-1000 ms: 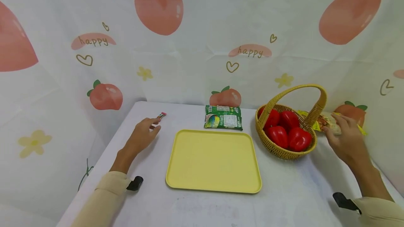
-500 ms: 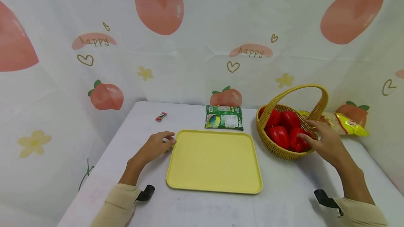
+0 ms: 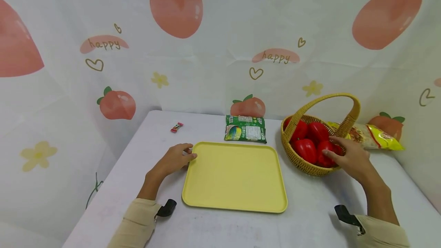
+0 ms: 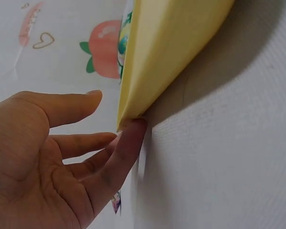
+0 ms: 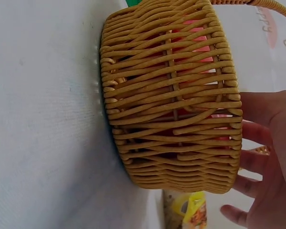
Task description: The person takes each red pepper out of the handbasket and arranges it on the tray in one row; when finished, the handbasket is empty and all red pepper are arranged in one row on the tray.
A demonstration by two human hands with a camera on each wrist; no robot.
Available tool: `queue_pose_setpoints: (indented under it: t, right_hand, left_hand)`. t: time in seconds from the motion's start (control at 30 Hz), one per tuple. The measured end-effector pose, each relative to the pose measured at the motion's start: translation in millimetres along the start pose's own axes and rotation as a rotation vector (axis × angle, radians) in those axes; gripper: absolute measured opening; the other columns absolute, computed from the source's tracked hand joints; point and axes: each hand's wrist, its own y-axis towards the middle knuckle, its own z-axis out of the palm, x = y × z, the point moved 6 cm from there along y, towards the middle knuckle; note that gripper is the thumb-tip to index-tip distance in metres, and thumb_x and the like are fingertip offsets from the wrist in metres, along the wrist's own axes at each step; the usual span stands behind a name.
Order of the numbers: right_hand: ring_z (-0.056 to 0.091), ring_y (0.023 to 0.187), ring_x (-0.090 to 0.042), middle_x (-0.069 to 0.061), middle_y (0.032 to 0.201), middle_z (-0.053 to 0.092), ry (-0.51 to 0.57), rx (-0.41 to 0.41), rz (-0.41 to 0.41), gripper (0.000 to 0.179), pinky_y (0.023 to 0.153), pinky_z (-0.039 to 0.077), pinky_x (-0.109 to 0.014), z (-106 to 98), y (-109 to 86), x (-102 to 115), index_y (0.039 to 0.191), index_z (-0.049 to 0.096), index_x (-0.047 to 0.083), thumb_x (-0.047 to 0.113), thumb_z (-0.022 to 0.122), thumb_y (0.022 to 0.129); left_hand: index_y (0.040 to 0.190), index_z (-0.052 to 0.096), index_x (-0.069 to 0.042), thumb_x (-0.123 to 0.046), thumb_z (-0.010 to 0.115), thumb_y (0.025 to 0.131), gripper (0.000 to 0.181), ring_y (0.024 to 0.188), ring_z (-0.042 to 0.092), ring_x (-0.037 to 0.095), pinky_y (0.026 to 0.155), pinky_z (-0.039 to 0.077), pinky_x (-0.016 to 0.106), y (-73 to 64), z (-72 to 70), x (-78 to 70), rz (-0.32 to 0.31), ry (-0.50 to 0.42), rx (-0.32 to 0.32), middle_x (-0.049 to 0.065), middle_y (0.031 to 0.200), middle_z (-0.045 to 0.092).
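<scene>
At the upper left corner of the yellow tray (image 3: 234, 177) is my left hand (image 3: 175, 159). In the left wrist view, one fingertip reaches the tray's rim from below, while the thumb stands apart from it. My right hand (image 3: 354, 158) reaches over the right rim of the wicker basket (image 3: 311, 168). Its thumb and fingers spread over the front right red bell pepper (image 3: 323, 159), one of several in there. From the right wrist view, the fingertips are hidden behind the basket's woven wall (image 5: 176, 109).
A green packet (image 3: 245, 129) lies behind the tray. Farther left on the white table is a small red wrapped candy (image 3: 177, 127). Behind the basket, a yellow and clear bag (image 3: 373, 136) lies against the printed backdrop. The basket's tall handle (image 3: 324, 97) arches over the peppers.
My left hand has come from beside the candy to the tray's corner. My right hand has moved left from the yellow bag to the peppers in the basket.
</scene>
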Motion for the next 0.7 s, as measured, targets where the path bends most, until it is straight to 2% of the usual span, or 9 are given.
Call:
queue_pose_setpoints:
  t: [0.13,0.27,0.37,0.47,0.53,0.7]
  right_hand:
    - [0.037,0.132,-0.066,-0.045,0.149,0.042,0.010,0.045,0.020,0.077,0.092,0.028,-0.077,3,-2.9,-1,0.155,0.043,-0.004,0.048,0.063,0.101]
    - [0.036,0.134,-0.066,-0.045,0.150,0.041,0.033,0.075,0.029,0.079,0.097,0.026,-0.085,3,-4.0,1,0.156,0.043,-0.003,0.047,0.066,0.100]
    - [0.037,0.135,-0.067,-0.044,0.153,0.039,0.057,0.085,0.044,0.082,0.101,0.033,-0.086,2,-6.0,2,0.159,0.039,-0.003,0.047,0.067,0.100]
    - [0.038,0.134,-0.065,-0.043,0.154,0.037,0.090,0.093,0.063,0.087,0.098,0.045,-0.080,2,-8.3,1,0.161,0.035,-0.004,0.047,0.069,0.099]
    - [0.040,0.133,-0.064,-0.043,0.154,0.038,0.109,0.091,0.064,0.088,0.099,0.048,-0.077,1,-9.5,1,0.160,0.034,-0.006,0.045,0.071,0.099]
    - [0.043,0.128,-0.061,-0.041,0.146,0.045,0.124,0.071,0.064,0.079,0.096,0.051,-0.074,-2,-13.2,0,0.153,0.044,-0.011,0.041,0.071,0.099]
  left_hand:
    - [0.152,0.051,0.005,-0.026,0.066,0.104,0.059,0.094,0.069,0.018,0.077,0.061,0.033,-0.7,0.4,-0.3,-0.006,-0.001,0.005,0.018,0.131,0.065]
    - [0.151,0.051,0.007,-0.024,0.066,0.104,0.058,0.096,0.068,0.020,0.075,0.061,0.031,-1.3,0.6,-0.3,-0.005,0.002,0.004,0.018,0.129,0.065]
    - [0.149,0.052,0.008,-0.023,0.066,0.103,0.057,0.100,0.067,0.022,0.076,0.061,0.032,-1.4,0.4,-0.7,0.000,0.012,-0.001,0.016,0.127,0.066]
    - [0.148,0.054,0.008,-0.023,0.066,0.103,0.056,0.106,0.066,0.024,0.082,0.060,0.035,-1.0,0.0,-0.1,0.004,0.029,-0.010,0.015,0.126,0.066]
    - [0.148,0.055,0.007,-0.024,0.066,0.103,0.055,0.109,0.064,0.026,0.086,0.059,0.038,-0.3,0.0,0.6,0.009,0.043,-0.020,0.014,0.125,0.067]
    - [0.146,0.057,0.006,-0.023,0.065,0.104,0.052,0.109,0.063,0.027,0.088,0.058,0.040,2.0,0.9,2.2,0.028,0.051,-0.030,0.014,0.124,0.066]
